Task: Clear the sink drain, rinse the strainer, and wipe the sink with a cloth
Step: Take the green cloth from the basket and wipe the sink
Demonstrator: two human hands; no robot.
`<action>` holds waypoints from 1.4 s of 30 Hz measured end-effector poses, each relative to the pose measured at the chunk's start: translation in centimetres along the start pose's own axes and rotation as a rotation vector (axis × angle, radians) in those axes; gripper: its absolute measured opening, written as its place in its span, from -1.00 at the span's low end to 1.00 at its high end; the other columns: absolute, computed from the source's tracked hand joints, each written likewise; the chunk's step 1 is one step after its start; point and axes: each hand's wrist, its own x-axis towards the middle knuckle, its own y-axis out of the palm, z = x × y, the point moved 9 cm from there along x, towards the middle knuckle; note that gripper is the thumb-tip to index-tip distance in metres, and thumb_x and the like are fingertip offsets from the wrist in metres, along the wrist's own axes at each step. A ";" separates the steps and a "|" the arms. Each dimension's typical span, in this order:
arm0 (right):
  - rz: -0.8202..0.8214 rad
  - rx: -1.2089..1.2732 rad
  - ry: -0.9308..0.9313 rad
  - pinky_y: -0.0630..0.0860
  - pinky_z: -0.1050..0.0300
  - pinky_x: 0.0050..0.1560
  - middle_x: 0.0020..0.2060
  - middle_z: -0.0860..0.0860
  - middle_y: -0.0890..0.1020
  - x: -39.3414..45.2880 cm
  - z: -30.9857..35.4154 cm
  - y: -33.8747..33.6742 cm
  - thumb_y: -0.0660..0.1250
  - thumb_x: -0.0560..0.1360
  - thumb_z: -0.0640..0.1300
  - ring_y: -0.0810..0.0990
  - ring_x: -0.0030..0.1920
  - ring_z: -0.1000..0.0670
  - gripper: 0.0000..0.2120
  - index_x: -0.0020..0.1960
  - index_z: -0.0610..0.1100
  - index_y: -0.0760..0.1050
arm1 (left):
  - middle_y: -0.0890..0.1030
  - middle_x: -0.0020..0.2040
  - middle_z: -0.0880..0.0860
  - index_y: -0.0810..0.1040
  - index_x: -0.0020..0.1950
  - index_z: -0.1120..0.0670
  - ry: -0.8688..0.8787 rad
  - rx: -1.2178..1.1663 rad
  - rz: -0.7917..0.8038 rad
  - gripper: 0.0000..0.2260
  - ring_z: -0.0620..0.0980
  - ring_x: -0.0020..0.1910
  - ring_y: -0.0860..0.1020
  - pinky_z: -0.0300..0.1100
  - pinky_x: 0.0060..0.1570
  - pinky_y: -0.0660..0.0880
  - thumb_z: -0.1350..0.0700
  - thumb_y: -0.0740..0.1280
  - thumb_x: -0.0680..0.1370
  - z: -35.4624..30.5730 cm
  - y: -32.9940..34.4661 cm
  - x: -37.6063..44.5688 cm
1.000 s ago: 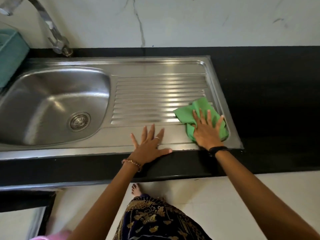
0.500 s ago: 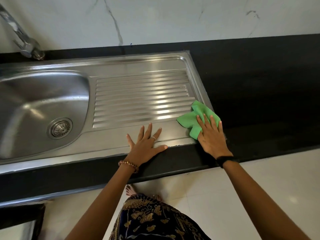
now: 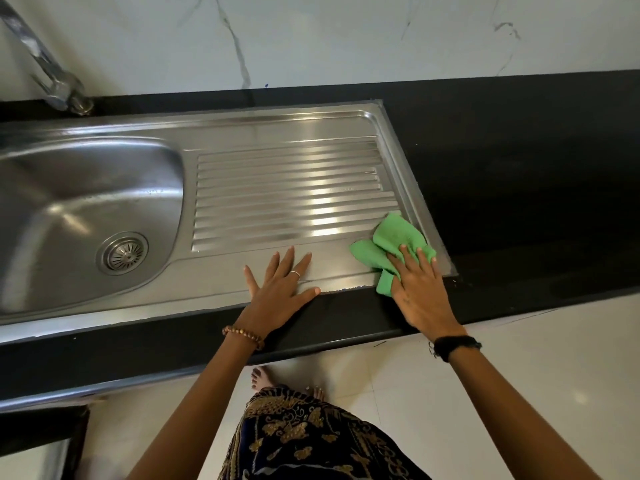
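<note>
A steel sink [image 3: 86,188] has its bowl on the left and a ribbed drainboard [image 3: 291,195] on the right. The round strainer [image 3: 124,252] sits in the drain at the bowl's bottom. My right hand [image 3: 419,289] presses flat on a crumpled green cloth [image 3: 388,247] at the drainboard's near right corner. My left hand [image 3: 280,289] lies flat with fingers spread on the sink's front rim, holding nothing.
A chrome tap [image 3: 52,81] rises at the back left. Black countertop [image 3: 526,174] surrounds the sink and runs to the right. A white marbled wall [image 3: 311,39] stands behind. White floor tiles [image 3: 485,393] and my bare feet lie below the counter edge.
The right hand and cloth slid a little toward the drainboard's near right corner. The view shifted right, losing the teal object at far left. The left hand stayed put.
</note>
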 end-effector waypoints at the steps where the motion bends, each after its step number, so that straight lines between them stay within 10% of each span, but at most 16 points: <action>1: 0.006 0.005 -0.018 -0.13 -0.11 0.52 0.53 -0.10 0.08 -0.1 0.7 0.0 0.02 0.60 -0.08 -0.01 0.53 -0.16 -0.54 0.49 -0.05 0.09 | -0.21 0.54 -0.01 -0.13 0.49 -0.18 -0.010 -0.006 -0.026 -0.42 0.04 0.51 -0.24 0.26 0.29 -0.44 -0.23 0.06 0.55 0.7 -0.3 -0.3; 16: 0.234 0.265 -0.652 -0.03 -0.09 0.51 0.47 -0.08 0.29 1.5 24.7 3.3 0.19 0.51 -0.33 0.08 0.51 -0.15 -0.58 0.36 -0.18 0.37 | -0.03 0.56 0.01 0.02 0.50 -0.10 -0.409 -0.045 -0.341 -0.46 0.03 0.52 -0.16 0.34 0.34 -0.31 0.02 0.17 0.57 13.0 -6.4 -8.0; 29: 0.396 0.291 -0.512 -0.17 -0.01 0.50 0.48 0.19 0.06 3.1 4.5 -0.2 0.15 0.54 -0.36 -0.11 0.53 0.06 -0.50 0.19 0.25 0.31 | -0.08 0.56 0.07 -0.03 0.51 -0.04 -0.563 -0.053 -0.266 -0.15 0.07 0.52 -0.12 0.29 0.32 -0.40 -0.45 0.02 0.33 18.5 -5.3 -10.4; 34: 0.450 -0.009 -0.666 -0.38 -0.12 0.40 0.44 0.16 -0.23 3.7 11.9 2.0 0.11 0.59 -0.07 -0.36 0.43 -0.05 -0.52 0.28 0.42 0.01 | -0.12 0.55 0.09 -0.10 0.51 -0.04 -0.552 -0.045 -0.234 -0.16 0.10 0.52 -0.13 0.34 0.30 -0.37 -0.44 -0.01 0.36 18.4 -5.2 -10.3; 42: 0.413 -0.008 -0.836 -0.48 -0.29 0.33 0.52 0.17 -0.16 6.0 31.1 6.8 0.06 0.59 0.10 -0.35 0.48 -0.16 -0.56 0.42 0.34 0.04 | -0.10 0.56 0.05 -0.05 0.51 -0.04 -0.535 -0.127 -0.263 -0.34 -0.02 0.52 -0.16 0.27 0.28 -0.45 -0.28 0.07 0.52 17.9 -5.4 -10.5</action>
